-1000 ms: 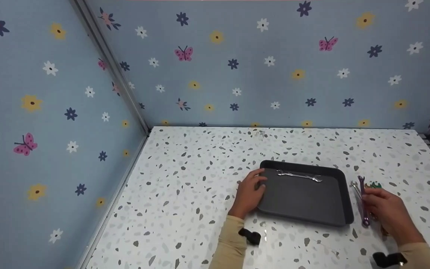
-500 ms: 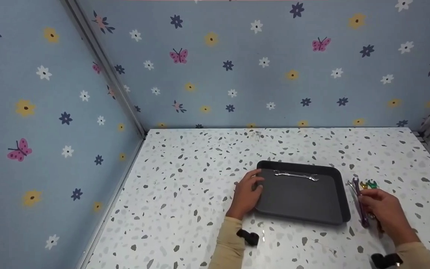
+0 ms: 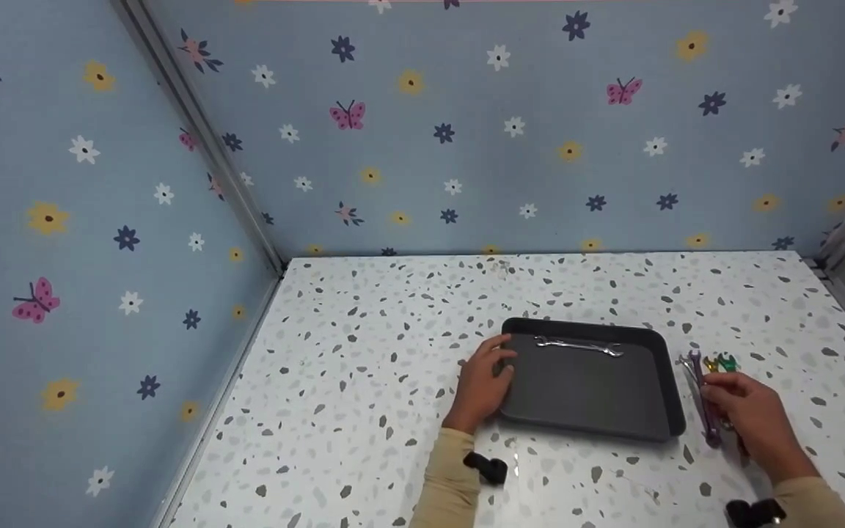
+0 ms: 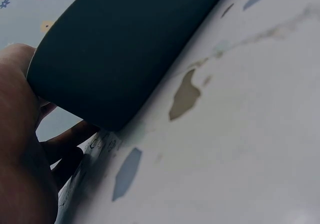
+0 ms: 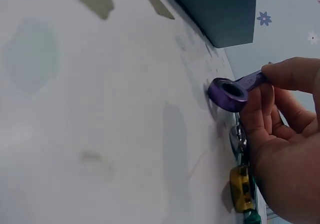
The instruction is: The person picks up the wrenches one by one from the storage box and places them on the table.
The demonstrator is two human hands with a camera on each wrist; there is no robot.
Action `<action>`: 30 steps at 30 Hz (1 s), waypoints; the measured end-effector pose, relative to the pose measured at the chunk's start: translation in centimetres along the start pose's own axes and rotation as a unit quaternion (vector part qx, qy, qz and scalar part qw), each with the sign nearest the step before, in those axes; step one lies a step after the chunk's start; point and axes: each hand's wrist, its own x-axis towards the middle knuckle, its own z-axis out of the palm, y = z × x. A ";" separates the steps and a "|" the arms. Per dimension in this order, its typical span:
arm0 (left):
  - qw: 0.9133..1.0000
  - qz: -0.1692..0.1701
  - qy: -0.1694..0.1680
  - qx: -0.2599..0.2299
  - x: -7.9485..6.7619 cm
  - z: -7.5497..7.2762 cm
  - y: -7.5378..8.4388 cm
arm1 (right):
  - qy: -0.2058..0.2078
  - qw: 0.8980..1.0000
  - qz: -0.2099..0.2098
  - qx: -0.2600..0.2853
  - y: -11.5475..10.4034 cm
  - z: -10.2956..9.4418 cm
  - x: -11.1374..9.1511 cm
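Note:
My right hand [image 3: 756, 414] pinches a purple wrench [image 3: 703, 400] between thumb and fingers, just right of a dark grey tray [image 3: 591, 392]. In the right wrist view, its purple ring end [image 5: 228, 94] points out from the fingertips. Beneath and beside that hand lie a silver wrench [image 3: 686, 365], a gold wrench [image 3: 711, 363] and a green wrench [image 3: 727, 361], all partly hidden by it. My left hand [image 3: 480, 385] holds the tray's left wall, thumb and fingers on either side of it. Inside the tray, along its far side, lies a silver wrench [image 3: 579, 346].
A white speckled table [image 3: 364, 352] carries everything. Blue flowered panels [image 3: 481, 154] rise behind it and at the left, joined by a metal corner post [image 3: 199, 132]. Both forearms wear beige sleeves with black straps.
The head view has shifted slightly. My right hand has drawn a little toward me with the purple wrench, uncovering more of the gold and green wrenches. The left hand stays at the tray.

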 end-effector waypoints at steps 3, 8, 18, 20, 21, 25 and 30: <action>1.000 -0.001 0.001 -0.002 0.0 0.0 0.0 | 0.013 1.000 0.002 -0.012 0.1 0.3 0.1; 1.000 -0.004 0.002 0.000 0.0 -0.2 0.2 | 0.026 1.000 0.001 -0.016 0.2 0.6 0.1; 1.000 -0.009 -0.002 0.002 0.1 -0.1 0.1 | 0.025 0.997 -0.034 -0.069 -0.2 0.8 -0.4; 1.000 -0.007 -0.003 0.002 0.1 -0.1 0.0 | 0.024 0.995 -0.045 -0.087 -0.2 0.9 -0.5; 1.000 -0.004 -0.002 0.001 0.1 -0.1 0.0 | 0.023 0.994 -0.048 -0.095 -0.2 0.9 -0.4; 1.000 -0.001 -0.002 -0.003 0.0 -0.2 0.1 | 0.020 0.991 -0.052 -0.118 -0.2 1.0 -0.4; 1.000 -0.009 -0.007 -0.003 -0.1 -0.2 0.1 | 0.019 0.990 -0.047 -0.134 -0.2 1.2 -0.3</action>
